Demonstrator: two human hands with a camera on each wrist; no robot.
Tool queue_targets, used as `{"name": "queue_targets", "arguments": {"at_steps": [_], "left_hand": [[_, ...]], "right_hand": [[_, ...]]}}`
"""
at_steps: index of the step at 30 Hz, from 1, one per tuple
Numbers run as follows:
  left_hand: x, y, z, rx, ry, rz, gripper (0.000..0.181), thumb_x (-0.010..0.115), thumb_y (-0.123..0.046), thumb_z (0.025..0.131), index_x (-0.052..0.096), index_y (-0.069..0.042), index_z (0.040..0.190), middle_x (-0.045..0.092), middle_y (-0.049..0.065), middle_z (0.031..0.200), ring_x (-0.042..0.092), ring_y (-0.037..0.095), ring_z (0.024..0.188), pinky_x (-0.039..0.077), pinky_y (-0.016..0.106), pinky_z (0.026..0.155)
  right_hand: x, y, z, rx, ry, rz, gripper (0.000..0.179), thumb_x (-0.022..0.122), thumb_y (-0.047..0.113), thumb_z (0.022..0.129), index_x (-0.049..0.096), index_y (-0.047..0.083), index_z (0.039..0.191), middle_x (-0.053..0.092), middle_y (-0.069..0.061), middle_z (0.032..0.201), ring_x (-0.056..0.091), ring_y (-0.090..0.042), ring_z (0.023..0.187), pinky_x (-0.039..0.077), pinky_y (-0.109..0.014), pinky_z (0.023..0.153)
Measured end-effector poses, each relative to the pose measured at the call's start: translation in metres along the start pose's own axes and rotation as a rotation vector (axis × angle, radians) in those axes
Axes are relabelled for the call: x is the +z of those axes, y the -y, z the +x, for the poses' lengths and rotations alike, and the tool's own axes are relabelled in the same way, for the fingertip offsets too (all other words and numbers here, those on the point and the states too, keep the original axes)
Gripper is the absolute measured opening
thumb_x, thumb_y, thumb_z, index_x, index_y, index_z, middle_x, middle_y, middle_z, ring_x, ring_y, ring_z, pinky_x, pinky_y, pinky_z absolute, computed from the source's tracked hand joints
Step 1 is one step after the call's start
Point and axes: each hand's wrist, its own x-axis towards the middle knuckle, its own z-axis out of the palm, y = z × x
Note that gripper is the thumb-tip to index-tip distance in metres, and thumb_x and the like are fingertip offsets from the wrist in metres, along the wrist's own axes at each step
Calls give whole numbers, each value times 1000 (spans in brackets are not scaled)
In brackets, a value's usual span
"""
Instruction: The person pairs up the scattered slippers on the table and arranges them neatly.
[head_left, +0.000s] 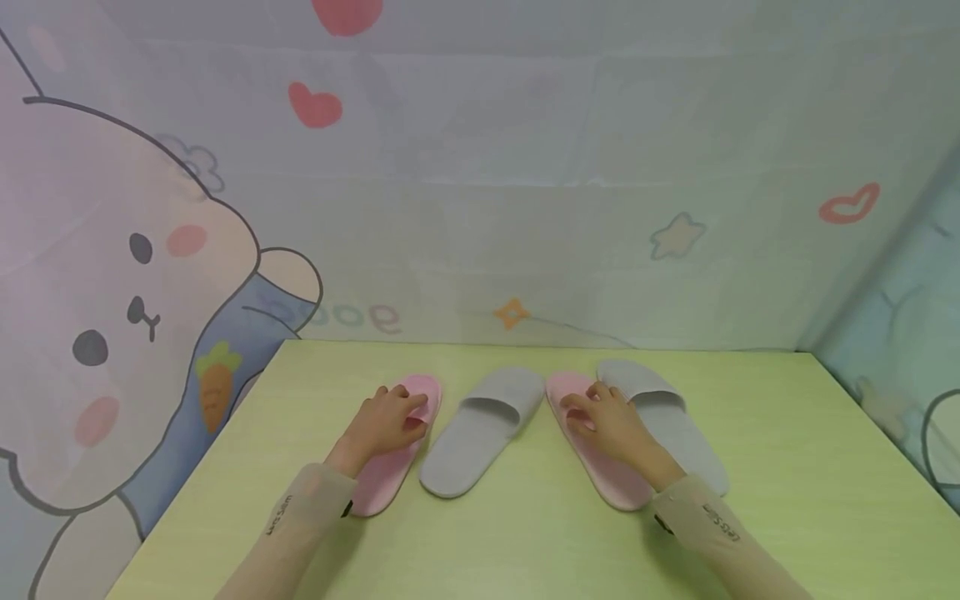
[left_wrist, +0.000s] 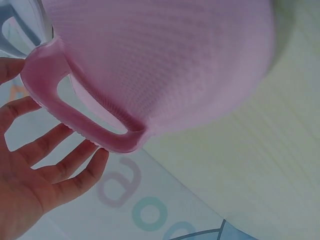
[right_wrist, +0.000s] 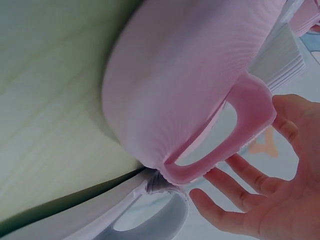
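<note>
Over the strap of the pink slipper at the left of the table [head_left: 378, 487] reaches my left hand [head_left: 378, 425]. Its spread, slightly bent fingertips are right at the strap's edge [left_wrist: 50, 95] in the left wrist view. My right hand [head_left: 615, 421] is over the strap of a second pink slipper [head_left: 621, 487]. In the right wrist view that hand's thumb and fingers are spread along the strap [right_wrist: 250, 110]. A grey slipper [head_left: 457, 458] lies between the pink ones. Another grey slipper [head_left: 690, 442] lies beside my right hand, partly behind it. All the slippers' toes point away from me.
The slippers lie on a pale yellow-green table [head_left: 810, 467]. A printed cloth backdrop [head_left: 480, 217] with hearts, stars and a cartoon animal hangs behind its far edge and along the sides.
</note>
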Motion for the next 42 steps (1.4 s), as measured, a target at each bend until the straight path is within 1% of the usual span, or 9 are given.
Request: {"name": "queue_targets", "arguments": {"at_steps": [4, 10, 17, 22, 29, 35, 38, 42], "left_hand": [[-3, -2, -2, -22, -4, -14, 25, 60, -28, 76, 57, -18, 98, 57, 11, 91, 44, 25, 66, 39, 37, 50], [-5, -3, -4, -41, 9, -16, 26, 61, -29, 76, 57, -17, 99, 58, 12, 92, 45, 26, 67, 40, 39, 52], [-5, -5, -10, -75, 6, -19, 25, 60, -29, 77, 57, -16, 98, 57, 12, 92, 44, 26, 67, 40, 39, 54], [-6, -5, -14, -83, -6, -16, 22, 61, -29, 77, 56, -16, 94, 55, 12, 88, 42, 26, 65, 40, 39, 52], [-4, -7, -20, -97, -20, 11, 20, 59, -29, 78, 55, -15, 92, 55, 10, 86, 44, 26, 66, 40, 39, 52], [-2, -11, -23, -99, -28, 61, 24, 55, -28, 82, 56, -13, 100, 56, 10, 85, 48, 28, 67, 43, 41, 53], [-2, -12, -24, -99, -40, 71, 22, 55, -28, 82, 56, -13, 99, 54, 8, 81, 47, 28, 66, 43, 40, 52], [-1, -11, -26, -95, -56, 88, 21, 55, -29, 82, 55, -14, 96, 51, 6, 77, 46, 25, 64, 42, 38, 50]], "right_hand": [[-2, 1, -1, 4, -7, -5, 21, 63, 27, 81, 61, 26, 102, 54, -12, 94, 50, -27, 82, 40, -40, 59], [-5, 5, -5, 10, 2, -16, 20, 62, 25, 81, 61, 25, 101, 53, -13, 93, 50, -27, 78, 40, -39, 56], [-7, 8, -14, 23, 18, -1, 25, 62, 27, 81, 59, 26, 106, 52, -10, 95, 50, -29, 82, 42, -40, 53], [-8, 9, -18, 42, 28, 4, 27, 61, 28, 82, 57, 27, 109, 51, -9, 97, 49, -30, 85, 43, -43, 55], [-4, 10, -19, 70, 3, 4, 35, 62, 29, 80, 56, 18, 113, 51, -13, 99, 47, -33, 86, 43, -45, 56], [-2, 10, -19, 75, -3, 28, 36, 61, 28, 81, 53, 16, 115, 50, -21, 111, 47, -41, 96, 44, -53, 61], [-1, 11, -19, 79, 7, 40, 37, 60, 27, 82, 52, 16, 117, 48, -22, 116, 46, -45, 100, 44, -57, 63], [-2, 12, -21, 73, 19, 30, 40, 60, 26, 82, 51, 16, 119, 48, -23, 117, 46, -46, 101, 44, -58, 66]]}}
